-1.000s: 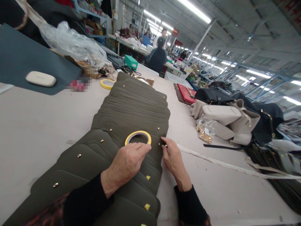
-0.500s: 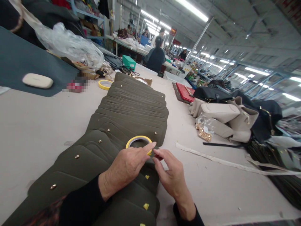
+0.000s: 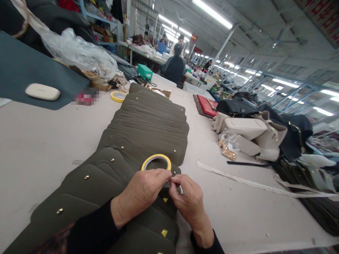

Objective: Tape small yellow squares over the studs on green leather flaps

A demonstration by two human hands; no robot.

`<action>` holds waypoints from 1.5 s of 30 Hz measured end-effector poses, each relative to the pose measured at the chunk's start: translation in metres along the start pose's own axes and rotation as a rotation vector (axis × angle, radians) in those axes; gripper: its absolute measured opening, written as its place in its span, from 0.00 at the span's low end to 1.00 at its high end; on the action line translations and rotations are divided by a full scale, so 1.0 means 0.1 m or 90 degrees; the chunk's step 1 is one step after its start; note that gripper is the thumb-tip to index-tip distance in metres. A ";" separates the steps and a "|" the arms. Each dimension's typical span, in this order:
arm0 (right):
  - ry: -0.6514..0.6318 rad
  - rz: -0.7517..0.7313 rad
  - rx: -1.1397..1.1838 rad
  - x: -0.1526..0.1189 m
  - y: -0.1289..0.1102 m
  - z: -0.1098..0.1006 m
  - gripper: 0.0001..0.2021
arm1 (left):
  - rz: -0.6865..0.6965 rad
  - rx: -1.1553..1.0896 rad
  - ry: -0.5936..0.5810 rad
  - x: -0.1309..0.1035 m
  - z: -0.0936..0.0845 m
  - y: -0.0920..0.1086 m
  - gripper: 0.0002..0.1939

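Observation:
In the head view, my left hand (image 3: pixel 143 187) is closed around the lower edge of a roll of yellow tape (image 3: pixel 157 156), which stands tilted above the leather pieces. My right hand (image 3: pixel 188 195) is closed in a pinch, its fingertips meeting those of my left hand just below the roll. Whatever lies between the right fingertips is too small to make out. Beneath both hands spreads an overlapping row of dark olive leather pieces (image 3: pixel 148 116) with small gold studs (image 3: pixel 87 177). Bits of yellow tape (image 3: pixel 164 233) stick to the nearer pieces' right edges.
A second tape roll (image 3: pixel 118 96) lies beyond the row, near a green box (image 3: pixel 144 72). Bags (image 3: pixel 246 127) and a plastic packet of gold hardware (image 3: pixel 229 148) occupy the right side. A pale strip (image 3: pixel 238 180) crosses the table. One person (image 3: pixel 174 67) sits farther back.
My right hand has moved left, its fingers closing to meet my left fingertips. My left fingers have lowered a little, and more of the tape roll shows above them.

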State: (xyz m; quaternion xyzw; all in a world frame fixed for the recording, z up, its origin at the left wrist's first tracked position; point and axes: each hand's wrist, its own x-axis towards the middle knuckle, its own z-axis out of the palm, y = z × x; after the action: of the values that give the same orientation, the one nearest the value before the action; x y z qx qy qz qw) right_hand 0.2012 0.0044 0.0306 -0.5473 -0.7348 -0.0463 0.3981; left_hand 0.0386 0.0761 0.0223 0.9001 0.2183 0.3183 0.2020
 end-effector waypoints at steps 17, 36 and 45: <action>-0.124 0.641 0.375 -0.02 0.49 0.01 0.16 | -0.072 0.207 -0.115 0.05 0.09 0.02 0.04; -0.207 0.341 -0.059 0.12 0.43 0.09 0.09 | -0.060 0.256 -0.149 0.15 0.12 -0.05 0.07; -0.176 0.205 -0.025 -0.08 0.42 0.03 0.08 | -0.041 0.252 -0.122 0.19 0.06 -0.09 0.07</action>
State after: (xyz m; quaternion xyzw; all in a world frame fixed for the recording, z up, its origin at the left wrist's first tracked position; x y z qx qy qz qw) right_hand 0.2353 0.0163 0.0076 -0.6664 -0.6844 0.0794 0.2850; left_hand 0.0534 0.0918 0.0222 0.9411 0.2845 0.1755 0.0515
